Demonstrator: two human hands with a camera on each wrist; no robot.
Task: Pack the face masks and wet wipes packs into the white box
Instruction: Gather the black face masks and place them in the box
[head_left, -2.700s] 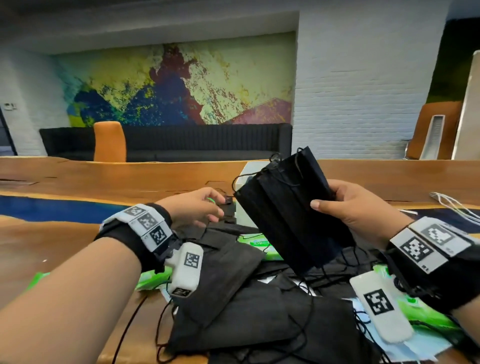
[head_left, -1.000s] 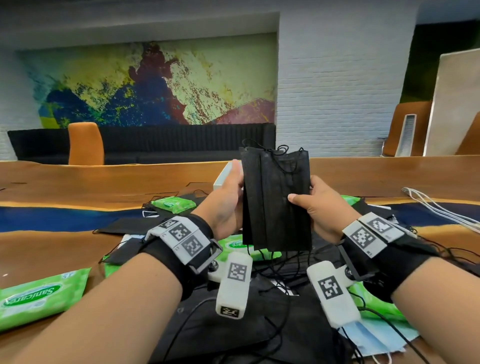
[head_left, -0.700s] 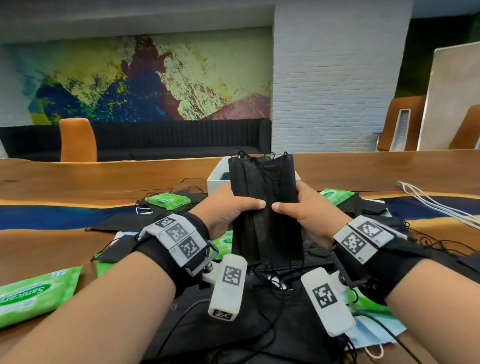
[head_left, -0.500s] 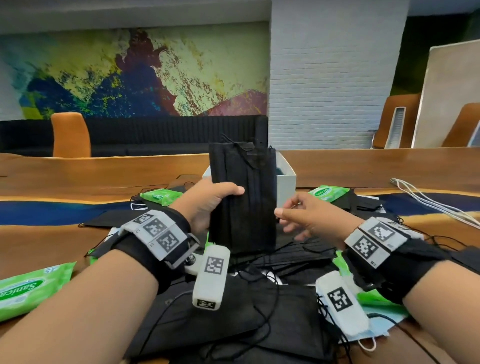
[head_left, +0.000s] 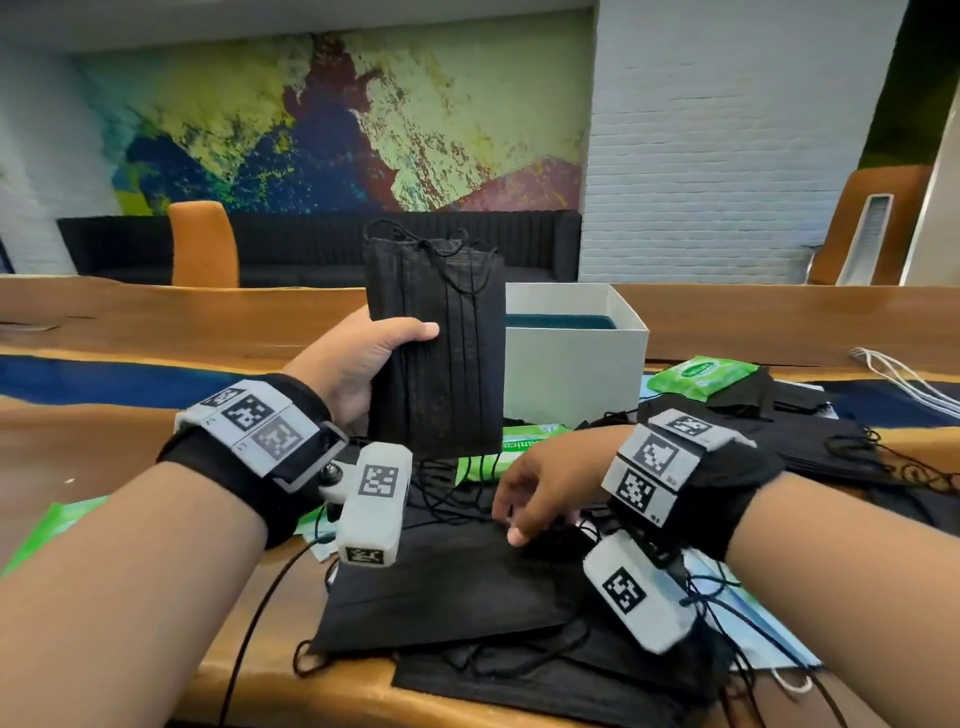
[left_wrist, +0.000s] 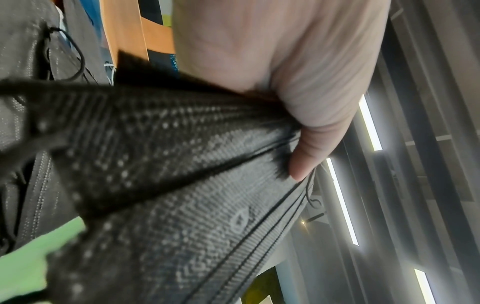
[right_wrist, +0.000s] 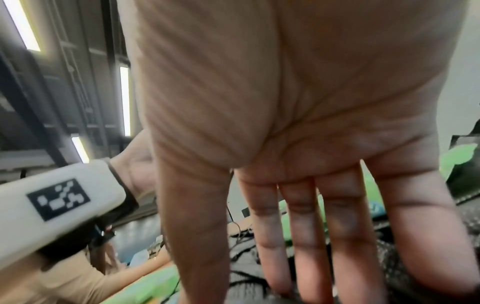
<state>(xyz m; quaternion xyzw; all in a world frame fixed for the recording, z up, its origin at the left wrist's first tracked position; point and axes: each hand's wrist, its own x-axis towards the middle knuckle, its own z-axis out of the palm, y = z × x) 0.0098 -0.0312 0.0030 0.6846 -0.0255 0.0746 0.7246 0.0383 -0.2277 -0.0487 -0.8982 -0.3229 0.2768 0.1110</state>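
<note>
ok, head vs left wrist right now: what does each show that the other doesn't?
Head only: the white box open behind the black mask stack, the right hand reaching down to the loose black masks on the table, and a green wipes pack right of the box.
Left wrist only: ceiling light strips and the stack's weave up close.
Both: the left hand gripping that stack, thumb across its front.

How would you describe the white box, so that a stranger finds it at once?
Look along the long wooden table to the heap of black masks. Behind it stands the white box, open-topped, with a dark blue inside. It is the only rigid, upright container there.
</note>
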